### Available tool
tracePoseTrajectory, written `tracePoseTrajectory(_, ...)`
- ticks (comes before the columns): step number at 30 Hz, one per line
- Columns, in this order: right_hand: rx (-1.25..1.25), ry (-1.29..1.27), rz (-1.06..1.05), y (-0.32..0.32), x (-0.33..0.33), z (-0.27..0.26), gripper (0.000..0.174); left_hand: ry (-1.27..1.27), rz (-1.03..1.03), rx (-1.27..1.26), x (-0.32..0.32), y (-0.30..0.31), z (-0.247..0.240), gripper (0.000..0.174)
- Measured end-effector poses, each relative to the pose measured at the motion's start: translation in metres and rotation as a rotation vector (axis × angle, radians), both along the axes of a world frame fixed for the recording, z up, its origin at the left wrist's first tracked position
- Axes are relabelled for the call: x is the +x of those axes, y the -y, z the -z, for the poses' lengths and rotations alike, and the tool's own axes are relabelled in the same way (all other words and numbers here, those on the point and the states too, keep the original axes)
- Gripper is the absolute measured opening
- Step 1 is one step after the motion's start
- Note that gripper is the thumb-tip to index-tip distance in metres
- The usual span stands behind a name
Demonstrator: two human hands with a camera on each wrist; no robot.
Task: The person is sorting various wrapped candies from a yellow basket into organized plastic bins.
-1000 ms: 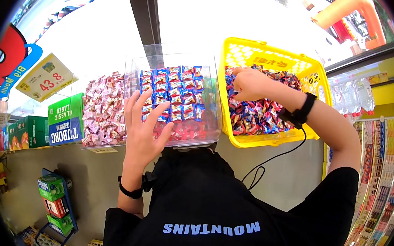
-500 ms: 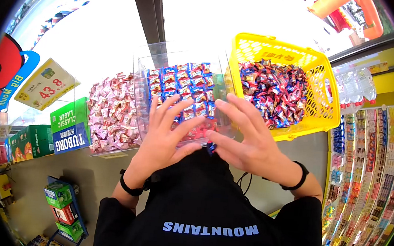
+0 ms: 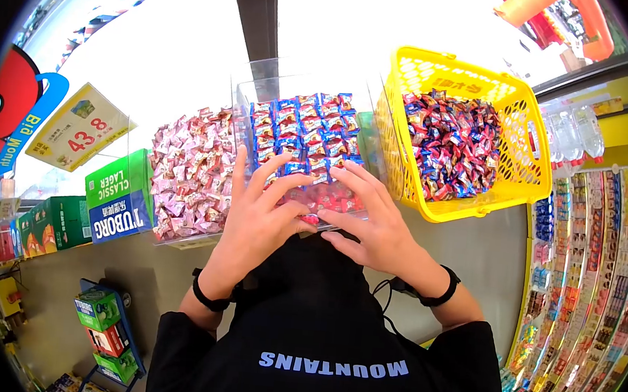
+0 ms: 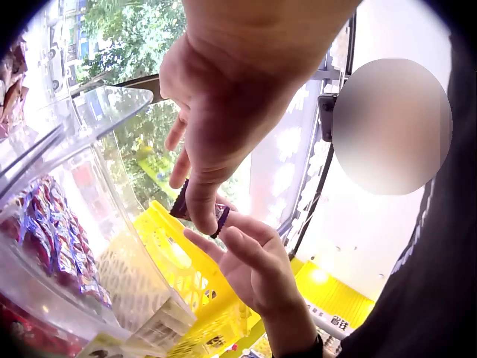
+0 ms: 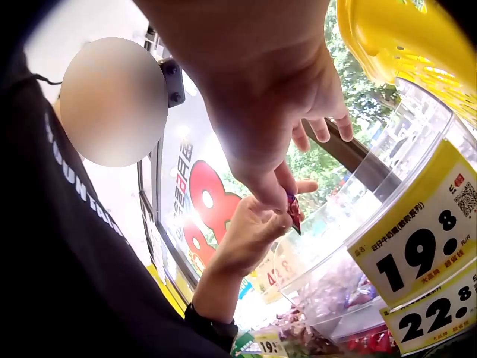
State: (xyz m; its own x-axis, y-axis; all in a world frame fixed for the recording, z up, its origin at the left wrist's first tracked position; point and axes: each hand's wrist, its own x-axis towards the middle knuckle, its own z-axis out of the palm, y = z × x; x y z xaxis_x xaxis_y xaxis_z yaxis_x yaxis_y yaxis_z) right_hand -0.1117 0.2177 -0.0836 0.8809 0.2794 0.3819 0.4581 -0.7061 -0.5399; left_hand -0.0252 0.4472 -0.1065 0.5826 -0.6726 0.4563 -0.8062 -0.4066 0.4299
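A small wrapped candy [image 4: 221, 221] with dark serrated ends is between my two hands above the front of a clear bin [image 3: 330, 221]. My left hand [image 3: 253, 224] pinches it between thumb and forefinger, the thumb covering its middle in the left wrist view. From the right, my right hand [image 3: 379, 235] meets it, thumb and a fingertip close together on the wrapper [image 5: 295, 215] in the right wrist view. The other fingers of both hands are spread over the bin. Inside it, blue-and-red wrapped candies [image 3: 301, 131] lie in neat rows, with red-wrapped ones nearer my body.
A yellow basket [image 3: 470, 208] of loose mixed candies stands right of the bin. Pink-wrapped candies [image 3: 191, 163] fill a section on the left, beside a green beer box [image 3: 117, 186]. Price cards [image 5: 417, 246] hang on the bin's front. Shelves [image 3: 583, 279] line the far right.
My right hand has left the yellow basket with a candy and come over to my left hand at the clear bin. The left hand has closed its thumb and forefinger on the candy.
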Motion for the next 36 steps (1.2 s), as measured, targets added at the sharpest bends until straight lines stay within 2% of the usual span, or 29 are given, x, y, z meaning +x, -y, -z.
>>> tracePoseTrajectory(6, -0.060, 0.052, 0.018, -0.011, 0.017, 0.024, 0.022, 0.038, -0.032, 0.051, 0.002, -0.009, 0.010, 0.025)
tracePoseTrajectory(10, 0.043, -0.068, 0.048, -0.010, 0.024, 0.030, 0.017, 0.036, -0.074, 0.025, 0.008, -0.019, 0.010, 0.022)
tracePoseTrajectory(14, -0.036, -0.157, 0.094, -0.011, 0.029, 0.036, 0.014, 0.019, -0.104, 0.062, 0.013, -0.025, 0.011, 0.022)
tracePoseTrajectory(17, -0.195, -0.210, 0.173, -0.012, 0.034, 0.058, 0.017, -0.001, -0.239, 0.064, 0.017, -0.024, 0.013, 0.030)
tracePoseTrajectory(20, -0.336, -0.261, 0.207, -0.022, 0.039, 0.078, 0.021, 0.000, -0.252, 0.122, 0.019, -0.023, 0.020, 0.039)
tracePoseTrajectory(25, -0.542, -0.232, 0.193, -0.032, 0.052, 0.081, 0.023, -0.032, -0.276, 0.125, 0.017, -0.022, 0.022, 0.039)
tracePoseTrajectory(28, -0.582, -0.167, 0.194, -0.026, 0.053, 0.087, 0.026, -0.026, -0.276, 0.138, 0.017, -0.023, 0.024, 0.042)
tracePoseTrajectory(31, -0.537, -0.203, 0.146, -0.022, 0.048, 0.071, 0.030, -0.026, -0.272, 0.109, 0.017, -0.022, 0.025, 0.047)
tracePoseTrajectory(34, -0.487, -0.462, 0.033, -0.027, 0.048, 0.043, 0.039, -0.054, -0.266, 0.090, 0.017, -0.022, 0.025, 0.053)
tracePoseTrajectory(36, -0.452, -0.674, -0.039, -0.028, 0.053, 0.046, 0.050, -0.078, -0.263, 0.093, 0.017, -0.021, 0.024, 0.055)
